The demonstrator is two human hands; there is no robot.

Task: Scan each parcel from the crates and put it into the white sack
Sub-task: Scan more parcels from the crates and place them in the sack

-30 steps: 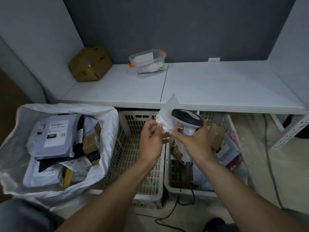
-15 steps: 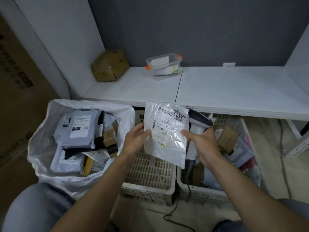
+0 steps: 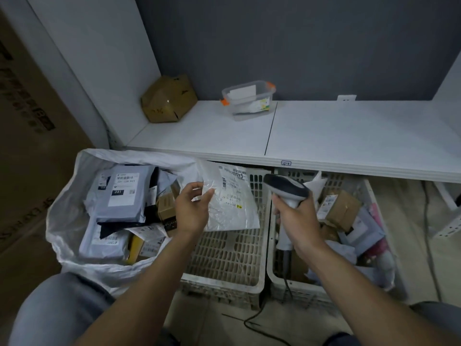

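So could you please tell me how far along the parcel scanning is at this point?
Done: the white sack already holds many parcels, and the left crate looks empty. In hand: the left hand holds a clear plastic parcel, label up, between sack and scanner, while the right hand grips the scanner. Left: the right crate holds several boxes and bags.

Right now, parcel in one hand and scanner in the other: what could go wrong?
1. The left hand pinches the clear parcel only by its left edge; the slick film could slip into the empty crate rather than the white sack.
2. The scanner in the right hand trails a cable that may snag the crate rim.
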